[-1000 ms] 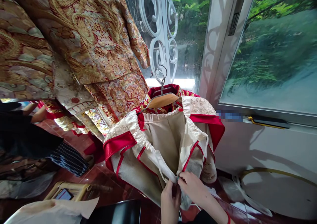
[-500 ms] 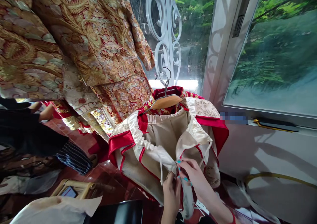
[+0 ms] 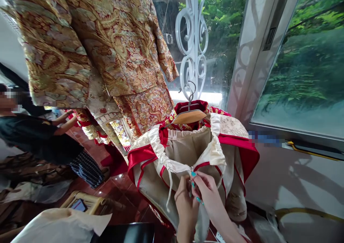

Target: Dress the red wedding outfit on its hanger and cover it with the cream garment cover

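Note:
A cream and red skirt [image 3: 185, 153] hangs from a wooden hanger [image 3: 189, 116] with its cream waistband open toward me. My left hand [image 3: 185, 203] and my right hand [image 3: 206, 194] meet at the near edge of the waistband. Both pinch the thin cream ties [image 3: 170, 185] where the two ends of the waistband come together. A loose tie end dangles down to the left of my left hand. My right hand has teal nails.
A gold and red embroidered jacket [image 3: 107, 46] hangs at the upper left. A person in a black top [image 3: 34, 139] stands at the left. A white scrolled window grille [image 3: 192, 38] and a window are behind. A phone [image 3: 79, 204] lies on a bamboo stool at the lower left.
My hands have risen with the waistband ends and drawn them closer together. The view has shifted left, so the person at the left shows more.

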### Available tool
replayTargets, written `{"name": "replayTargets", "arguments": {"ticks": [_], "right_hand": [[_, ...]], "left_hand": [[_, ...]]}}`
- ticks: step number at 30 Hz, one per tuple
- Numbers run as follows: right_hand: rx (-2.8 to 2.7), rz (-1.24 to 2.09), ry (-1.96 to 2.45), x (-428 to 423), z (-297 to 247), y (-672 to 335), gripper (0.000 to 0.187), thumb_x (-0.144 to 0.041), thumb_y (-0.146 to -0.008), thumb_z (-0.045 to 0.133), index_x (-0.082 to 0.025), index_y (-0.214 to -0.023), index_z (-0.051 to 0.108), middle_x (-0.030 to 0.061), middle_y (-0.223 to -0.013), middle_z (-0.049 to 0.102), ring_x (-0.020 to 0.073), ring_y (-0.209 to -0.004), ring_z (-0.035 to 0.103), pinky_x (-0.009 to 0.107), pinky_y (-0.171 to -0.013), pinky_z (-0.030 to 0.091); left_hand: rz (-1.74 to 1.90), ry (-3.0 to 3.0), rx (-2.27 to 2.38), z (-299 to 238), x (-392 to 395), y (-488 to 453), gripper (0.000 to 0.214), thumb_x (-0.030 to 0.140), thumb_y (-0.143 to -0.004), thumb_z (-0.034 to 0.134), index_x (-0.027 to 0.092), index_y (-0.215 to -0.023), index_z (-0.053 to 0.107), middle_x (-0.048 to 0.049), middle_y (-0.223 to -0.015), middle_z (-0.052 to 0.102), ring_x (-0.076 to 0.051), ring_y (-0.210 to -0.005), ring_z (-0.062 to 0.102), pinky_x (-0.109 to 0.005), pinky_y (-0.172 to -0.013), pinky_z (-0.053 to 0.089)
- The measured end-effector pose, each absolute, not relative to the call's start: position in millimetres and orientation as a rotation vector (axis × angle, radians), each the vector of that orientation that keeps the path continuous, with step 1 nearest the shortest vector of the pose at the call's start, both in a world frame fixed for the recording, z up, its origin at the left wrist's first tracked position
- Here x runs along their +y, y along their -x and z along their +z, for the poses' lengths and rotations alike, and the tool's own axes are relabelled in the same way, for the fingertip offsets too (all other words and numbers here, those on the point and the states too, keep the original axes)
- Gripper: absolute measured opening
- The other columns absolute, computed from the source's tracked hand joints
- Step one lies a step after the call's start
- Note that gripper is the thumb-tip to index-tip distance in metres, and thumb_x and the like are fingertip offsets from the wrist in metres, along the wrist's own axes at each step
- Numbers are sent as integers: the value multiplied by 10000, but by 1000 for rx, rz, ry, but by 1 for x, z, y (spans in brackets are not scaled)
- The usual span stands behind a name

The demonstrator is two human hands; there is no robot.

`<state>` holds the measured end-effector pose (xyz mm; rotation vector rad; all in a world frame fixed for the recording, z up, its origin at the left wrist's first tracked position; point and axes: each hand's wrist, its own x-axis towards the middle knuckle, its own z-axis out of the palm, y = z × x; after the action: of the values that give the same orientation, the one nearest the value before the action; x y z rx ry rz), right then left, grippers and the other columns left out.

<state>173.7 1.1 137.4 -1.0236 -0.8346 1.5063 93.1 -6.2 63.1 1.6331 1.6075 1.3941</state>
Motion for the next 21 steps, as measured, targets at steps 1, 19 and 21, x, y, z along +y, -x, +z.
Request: {"name": "replayTargets", "arguments": {"ticks": [1,19,21], "right_hand": [[-834,1514,1029,0,137,-173,380,-520,-678,654,-186,-581,501,-78,-428,355,60,-412,300,208,-425,218],[-647,1356,948,28,183,-152,237,-338,-610,551,-222,-473,396,-78,-380,346,43,-340,252,212,-365,153],[-659,1370,949,27,192,-155,220,-340,-609,547,-219,-479,415,-77,-378,360,42,-331,251,212,-361,164]], "left_hand": [[1404,-1635,1594,67,-3,-94,183,290,-838,544,168,-925,648,-39,-764,691,-173,-614,614,-277,-609,502],[1614,-1746,1600,48,23,-91,361,355,-928,405,184,-820,704,-99,-715,707,-226,-682,681,-312,-650,553],[1614,-1726,1577,45,25,-93,396,359,-934,375,181,-870,723,-115,-756,727,-234,-724,696,-319,-693,561]]}}
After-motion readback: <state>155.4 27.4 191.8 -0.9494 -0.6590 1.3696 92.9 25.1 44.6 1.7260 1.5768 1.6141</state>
